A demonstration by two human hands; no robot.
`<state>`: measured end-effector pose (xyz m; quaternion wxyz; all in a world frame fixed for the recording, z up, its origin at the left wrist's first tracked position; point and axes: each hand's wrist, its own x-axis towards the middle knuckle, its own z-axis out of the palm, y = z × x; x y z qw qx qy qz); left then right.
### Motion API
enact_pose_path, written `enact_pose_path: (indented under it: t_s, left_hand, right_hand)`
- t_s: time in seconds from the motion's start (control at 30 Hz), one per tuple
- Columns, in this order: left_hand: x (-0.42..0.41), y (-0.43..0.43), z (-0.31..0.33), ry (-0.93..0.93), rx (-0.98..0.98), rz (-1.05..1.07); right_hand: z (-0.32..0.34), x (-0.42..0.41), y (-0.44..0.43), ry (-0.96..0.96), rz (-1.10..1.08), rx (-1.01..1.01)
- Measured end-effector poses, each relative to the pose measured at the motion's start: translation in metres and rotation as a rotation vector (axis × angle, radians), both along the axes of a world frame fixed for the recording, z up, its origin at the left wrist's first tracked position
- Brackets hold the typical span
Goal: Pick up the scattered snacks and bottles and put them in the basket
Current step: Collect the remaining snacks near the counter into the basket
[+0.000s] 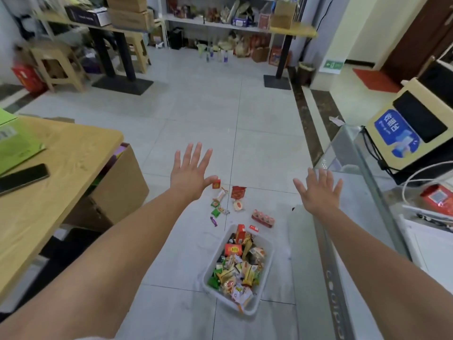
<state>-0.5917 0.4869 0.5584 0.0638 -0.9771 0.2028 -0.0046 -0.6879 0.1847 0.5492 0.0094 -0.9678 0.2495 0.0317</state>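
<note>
A pale grey tiled floor [201, 114] fills most of the view, with a light wooden table [61, 173] at the left edge carrying a green folder [17, 146] and a dark phone [23, 179] lying flat. A brown cardboard box [120, 190] sits under that table. At the right stands a yellow-and-black device [414, 128] with a blue label bearing white characters that appear upside down and cannot be read. Both bare forearms reach forward over the floor. The left hand [190, 171] is spread flat, palm down, fingers fanned, holding nothing; its thumb tip sits just beside a small red packet [216, 184]. The right hand [318, 192] is likewise splayed wide and empty, well apart from any snack. The white basket [266, 278] rests on the floor between the two arms, heaped with wrapped snacks in red, yellow, green and orange; an orange pack [232, 250] among them shows print too small to make out. Beyond the basket's far rim, loose snacks lie on the tiles: a pink-and-red multipack [262, 218], a dark red torn wrapper [238, 192], a round biscuit pack [238, 205], a green sachet [215, 212] and a purple candy [213, 221]. Several clear bottles [217, 55] stand far off by the shelves.
</note>
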Motion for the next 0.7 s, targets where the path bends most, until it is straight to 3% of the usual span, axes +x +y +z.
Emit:
enact_pose_path:
  t_s: [0.2, 0.47, 0.7]
  left_hand:
    - [0.067, 0.011, -0.004, 0.004, 0.007, -0.025]
    - [0.233, 0.045, -0.016, -0.02, 0.017, -0.155]
    - [0.337, 0.079, -0.019, 0.01, 0.034, -0.193]
  right_hand:
    - [-0.003, 0.045, 0.006, 0.012, -0.041, -0.025]
    - [-0.025, 0.157, 0.04, 0.01, -0.247, -0.061]
    - [-0.027, 0.238, 0.085, 0.04, -0.278, -0.083]
